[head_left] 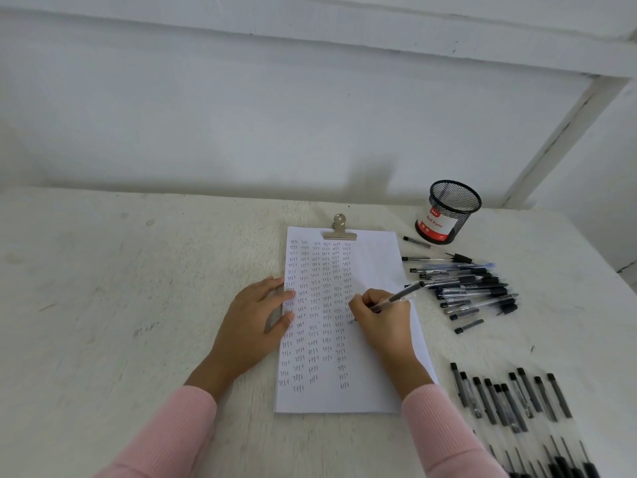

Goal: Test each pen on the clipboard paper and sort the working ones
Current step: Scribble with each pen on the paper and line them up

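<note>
- Your right hand (382, 315) pinches the pen (396, 298) between the thumb and curled fingers. The tip is down on the clipboard paper (375, 257), about mid-height in the last written column toward its 3 o'clock side. The barrel leans back toward 2 o'clock, an ordinary writing hold that leaves the mark in your sight.
- Your left hand (255, 315) lies flat at the sheet's 9 o'clock edge. Its fingers (272, 294) are straight and slightly spread, with the tips over the paper. It is most likely there to stop the sheet sliding under the stroke.
- A metal clip (339, 229) holds the sheet at 12 o'clock. Columns of the small word "test" fill the left and middle, and the strip along the 3 o'clock side is bare, so you have room for more trials.
- A loose pile of pens (472, 291) lies crosswise and overlapping on the table (138, 270) at 3 o'clock from the sheet, within easy reach of your writing hand.
- A row of pens (510, 398) lies side by side at 5 o'clock, neater than the pile. That suggests a sorted group, but you cannot tell which group is tested.
- The mesh cup (451, 212) stands at 1 o'clock with a "Ball Pens" label inside.
- You appear to be mid-test. Next, judge the line and place the pen accordingly.
</note>
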